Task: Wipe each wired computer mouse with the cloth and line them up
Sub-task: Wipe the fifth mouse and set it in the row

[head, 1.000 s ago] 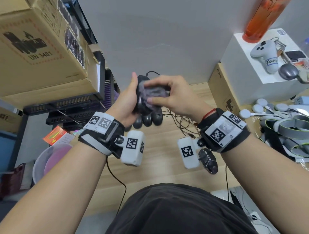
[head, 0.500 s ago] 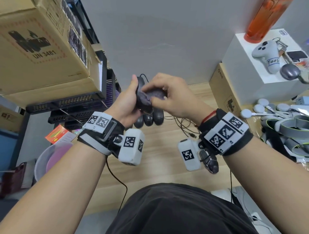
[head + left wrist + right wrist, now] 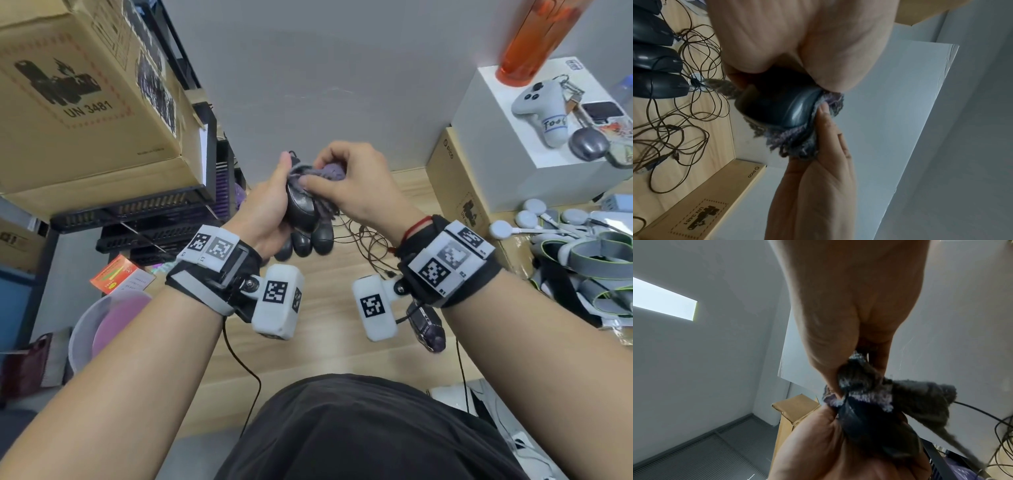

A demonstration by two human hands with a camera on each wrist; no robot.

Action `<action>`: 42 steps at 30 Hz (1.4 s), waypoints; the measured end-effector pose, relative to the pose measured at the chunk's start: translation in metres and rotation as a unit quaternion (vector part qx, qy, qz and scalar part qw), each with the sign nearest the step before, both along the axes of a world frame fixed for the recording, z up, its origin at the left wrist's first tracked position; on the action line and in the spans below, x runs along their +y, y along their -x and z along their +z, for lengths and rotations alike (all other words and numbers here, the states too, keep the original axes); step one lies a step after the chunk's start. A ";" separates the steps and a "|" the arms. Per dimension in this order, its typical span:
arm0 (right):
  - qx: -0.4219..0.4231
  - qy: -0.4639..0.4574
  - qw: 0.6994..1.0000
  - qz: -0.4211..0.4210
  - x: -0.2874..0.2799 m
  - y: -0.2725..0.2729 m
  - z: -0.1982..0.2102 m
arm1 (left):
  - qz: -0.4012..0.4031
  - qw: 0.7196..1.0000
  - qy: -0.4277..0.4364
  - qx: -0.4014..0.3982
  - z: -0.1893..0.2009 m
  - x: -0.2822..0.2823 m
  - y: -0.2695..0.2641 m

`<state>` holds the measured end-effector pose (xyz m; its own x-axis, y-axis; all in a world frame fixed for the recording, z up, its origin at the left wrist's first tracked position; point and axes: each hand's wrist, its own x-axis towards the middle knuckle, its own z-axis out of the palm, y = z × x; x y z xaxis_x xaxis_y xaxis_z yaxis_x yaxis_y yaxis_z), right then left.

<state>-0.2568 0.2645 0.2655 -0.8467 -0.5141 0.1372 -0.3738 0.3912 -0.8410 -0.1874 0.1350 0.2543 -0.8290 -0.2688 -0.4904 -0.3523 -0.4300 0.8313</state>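
Observation:
My left hand (image 3: 274, 202) grips a black wired mouse (image 3: 303, 209) raised above the wooden desk (image 3: 329, 291). My right hand (image 3: 346, 185) pinches a grey-purple cloth (image 3: 325, 173) and presses it against the mouse's upper end. In the left wrist view the mouse (image 3: 777, 107) lies in my palm with the cloth (image 3: 797, 138) wrapped under it. The right wrist view shows the cloth (image 3: 890, 392) bunched over the dark mouse (image 3: 865, 421). Three more black mice (image 3: 305, 241) lie side by side on the desk below my hands, their thin cables (image 3: 363, 236) tangled to the right.
Cardboard boxes (image 3: 85, 96) and black trays (image 3: 137, 212) stand at the left. A brown box (image 3: 459, 192) and a white box (image 3: 513, 154) with a controller and an orange bottle (image 3: 537, 34) stand right. Grey straps and white pucks (image 3: 582, 246) crowd the right edge. A plastic basin (image 3: 102, 322) sits low at the left.
My right hand has slid the cloth from the mouse's middle up toward its upper end, and both hands have shifted slightly left with the mouse.

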 end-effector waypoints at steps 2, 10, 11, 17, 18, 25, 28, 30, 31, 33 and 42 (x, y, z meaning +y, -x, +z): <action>0.006 0.000 0.999 0.046 0.001 -0.001 0.002 | 0.005 1.000 -0.001 0.006 0.001 0.001 0.001; -0.079 0.105 0.991 0.029 0.006 0.004 -0.006 | -0.078 0.996 -0.019 0.035 0.010 0.000 -0.009; -0.086 0.123 0.989 -0.003 0.004 0.006 -0.007 | -0.084 0.995 -0.016 0.042 0.011 0.002 -0.009; -0.151 0.091 0.984 -0.041 0.000 0.001 -0.018 | -0.012 1.000 -0.004 0.025 0.009 -0.001 -0.005; -0.138 0.062 0.988 -0.016 -0.001 -0.003 -0.021 | -0.003 1.000 -0.005 0.021 0.009 -0.004 -0.005; -0.134 0.099 0.982 -0.084 -0.003 0.010 -0.006 | -0.071 0.995 0.071 -0.019 0.004 -0.008 -0.005; -0.090 0.086 0.988 -0.093 -0.002 0.012 -0.008 | -0.049 0.992 0.112 -0.019 0.004 -0.004 -0.005; -0.091 0.088 0.988 -0.086 0.000 0.007 -0.011 | -0.044 0.992 0.114 -0.021 0.000 -0.006 -0.003; -0.103 0.094 0.988 -0.069 0.001 0.005 -0.012 | -0.029 0.994 0.100 -0.015 0.000 -0.007 -0.003; -0.135 0.122 0.983 0.004 0.004 0.001 -0.010 | -0.005 0.998 0.065 0.006 -0.003 -0.010 -0.006; 0.019 0.072 0.997 -0.007 -0.006 0.013 -0.008 | -0.087 0.994 0.053 0.039 -0.001 -0.005 0.010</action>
